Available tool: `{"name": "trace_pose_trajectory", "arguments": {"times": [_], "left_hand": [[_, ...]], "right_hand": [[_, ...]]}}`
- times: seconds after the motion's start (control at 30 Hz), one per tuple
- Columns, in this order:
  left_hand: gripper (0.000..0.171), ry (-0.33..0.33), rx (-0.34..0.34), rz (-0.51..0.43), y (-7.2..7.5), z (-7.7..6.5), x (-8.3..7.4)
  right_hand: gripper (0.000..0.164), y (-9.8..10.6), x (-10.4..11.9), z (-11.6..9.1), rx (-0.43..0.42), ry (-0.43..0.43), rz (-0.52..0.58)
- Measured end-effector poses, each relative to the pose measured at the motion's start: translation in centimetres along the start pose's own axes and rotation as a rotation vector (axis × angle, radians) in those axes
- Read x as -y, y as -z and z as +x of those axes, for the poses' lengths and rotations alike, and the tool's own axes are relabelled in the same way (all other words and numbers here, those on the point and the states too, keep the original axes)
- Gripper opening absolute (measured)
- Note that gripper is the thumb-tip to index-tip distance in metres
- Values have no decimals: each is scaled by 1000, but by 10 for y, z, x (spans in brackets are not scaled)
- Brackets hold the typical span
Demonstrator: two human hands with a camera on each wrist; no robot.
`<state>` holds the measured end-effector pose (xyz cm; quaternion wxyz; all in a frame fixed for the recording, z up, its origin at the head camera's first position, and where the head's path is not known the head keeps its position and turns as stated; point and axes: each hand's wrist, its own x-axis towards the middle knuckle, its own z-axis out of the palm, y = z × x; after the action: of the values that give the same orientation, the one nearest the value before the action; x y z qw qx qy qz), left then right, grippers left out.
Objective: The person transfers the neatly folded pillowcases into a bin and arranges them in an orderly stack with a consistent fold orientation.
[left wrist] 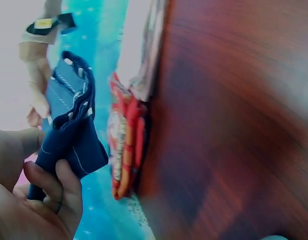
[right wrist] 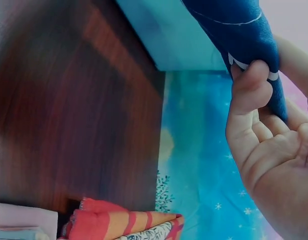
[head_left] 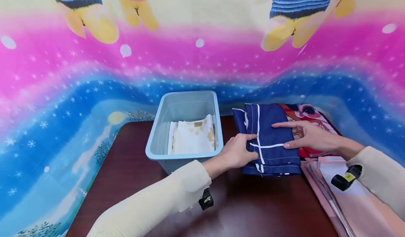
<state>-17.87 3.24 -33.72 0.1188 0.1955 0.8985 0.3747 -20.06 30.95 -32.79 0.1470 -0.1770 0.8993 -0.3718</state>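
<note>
The yellow labels (head_left: 349,177) on your two black wrist cameras (head_left: 340,183) are too small to read. One folded navy cloth (head_left: 274,157) is right of the frame's centre, your left hand (head_left: 235,152) pinching its left edge, your right hand (head_left: 311,136) its right. One blue bin (head_left: 183,156) stands mid-frame.

The navy cloth (head_left: 272,135), crossed by white lines (several layers show along its edge), is folded into a roughly rectangular bundle; it is raised above the table (head_left: 133,166), gripped by the left hand (head_left: 238,153) and the right hand (head_left: 311,135).
</note>
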Motion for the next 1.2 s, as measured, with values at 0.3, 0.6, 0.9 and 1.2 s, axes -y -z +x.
{"name": "trace_pose_trajectory", "arguments": {"times": [0.3,0.6,0.9,1.2], "left_hand": [[53,-14,44,-86,27,-6,-7],[52,-87,64,-27,51,-9,0],[52,-114,50,6,72,-17,9],[53,-83,47,15,84,-27,21]], "right_hand": [[61,6,9,3,108,20,139],[55,-7,28,10,-26,53,121],[53,-13,46,23,-13,135,184],[52,-25,62,33,-9,147,191]]}}
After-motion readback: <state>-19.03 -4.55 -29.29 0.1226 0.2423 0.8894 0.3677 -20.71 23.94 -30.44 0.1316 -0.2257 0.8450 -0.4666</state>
